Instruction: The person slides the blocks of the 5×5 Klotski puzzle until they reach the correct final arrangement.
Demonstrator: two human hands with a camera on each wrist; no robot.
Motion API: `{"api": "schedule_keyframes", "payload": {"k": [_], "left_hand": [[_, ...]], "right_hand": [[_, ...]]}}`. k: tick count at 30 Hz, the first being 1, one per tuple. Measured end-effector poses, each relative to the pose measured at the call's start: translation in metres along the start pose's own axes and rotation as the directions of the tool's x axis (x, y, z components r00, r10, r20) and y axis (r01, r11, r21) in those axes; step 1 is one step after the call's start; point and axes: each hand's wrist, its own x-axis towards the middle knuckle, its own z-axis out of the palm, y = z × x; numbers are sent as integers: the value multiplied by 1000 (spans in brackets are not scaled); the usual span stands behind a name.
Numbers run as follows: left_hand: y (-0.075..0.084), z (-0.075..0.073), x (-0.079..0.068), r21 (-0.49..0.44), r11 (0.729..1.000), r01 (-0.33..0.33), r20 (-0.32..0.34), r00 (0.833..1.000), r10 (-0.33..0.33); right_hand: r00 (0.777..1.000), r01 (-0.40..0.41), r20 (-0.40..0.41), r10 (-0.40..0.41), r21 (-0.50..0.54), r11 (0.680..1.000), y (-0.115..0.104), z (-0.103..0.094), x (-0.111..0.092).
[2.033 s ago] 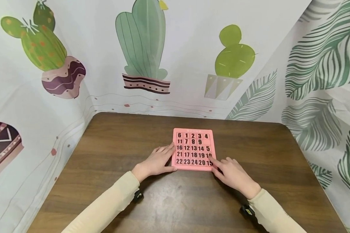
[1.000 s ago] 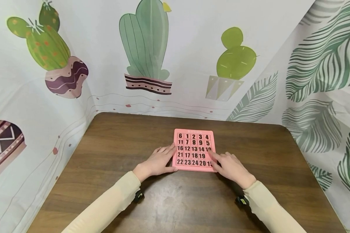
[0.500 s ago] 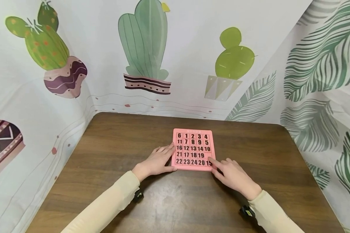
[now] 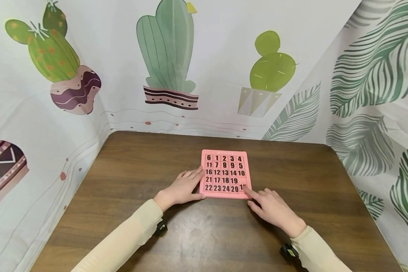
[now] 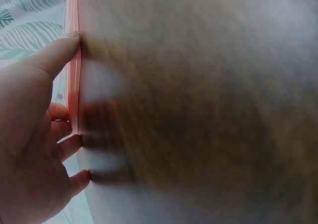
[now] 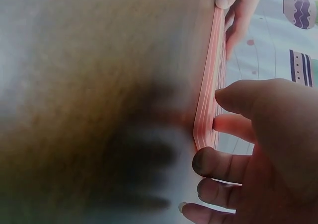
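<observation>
A pink number slide puzzle [image 4: 225, 195] lies flat on the table, its tiles marked with black numbers. My left hand [image 4: 181, 189] rests at its left side, fingers extended along the edge and thumb at the near left corner. With the extended index finger, my right hand [image 4: 273, 207] touches the 15 tile [image 4: 242, 187] in the bottom right corner, partly covering it. That tile sits slightly higher than the 20 tile [image 4: 235, 189] beside it. Above it, an empty slot [image 4: 242, 181] shows right of the 19. In the right wrist view, the other fingers stay off the puzzle.
The brown wooden table [image 4: 149, 158] has rounded far corners. Behind it hangs a white cloth [image 4: 221, 75] printed with cacti and leaves. A small black wrist device [image 4: 161, 228] sits under the left sleeve, another black device [image 4: 289, 251] under the right.
The 5 and then the 10 tile have moved up one row, shifting the empty slot down the right column. The 15 has just edged upward under my right index finger. My left hand stays put.
</observation>
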Motion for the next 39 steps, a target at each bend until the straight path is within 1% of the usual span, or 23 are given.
{"api": "schedule_keyframes", "payload": {"k": [9, 15, 18, 22, 27, 31, 35, 39], "left_hand": [[3, -3, 0, 18, 1000, 9, 8, 1000, -9], [1, -2, 0, 11, 1000, 8, 7, 1000, -8], [1, -2, 0, 17, 1000, 14, 12, 1000, -14], [1, -3, 1, 24, 1000, 18, 17, 1000, -18], [2, -3, 1, 20, 1000, 13, 7, 1000, -13], [1, -3, 1, 11, 1000, 4, -2, 1000, -4], [-1, 0, 1, -1, 1000, -4, -10, 1000, 4], [-2, 1, 1, -1, 1000, 3, -1, 1000, -3]], "right_hand": [[998, -33, 46, 31, 42, 999, 7, 2, 13], [999, -31, 38, 31, 16, 999, 8, 3, 19], [999, -28, 27, 27, 4, 1000, 3, 2, 22], [1000, 8, 1, -8, -5, 1000, -10, 3, 25], [998, 66, 13, -65, -15, 998, -30, 8, 29], [995, 96, 11, -96, -31, 995, -40, 12, 33], [994, 110, -9, -111, -55, 992, -43, 13, 34], [995, 99, -4, -99, -61, 993, -41, 11, 32]]}}
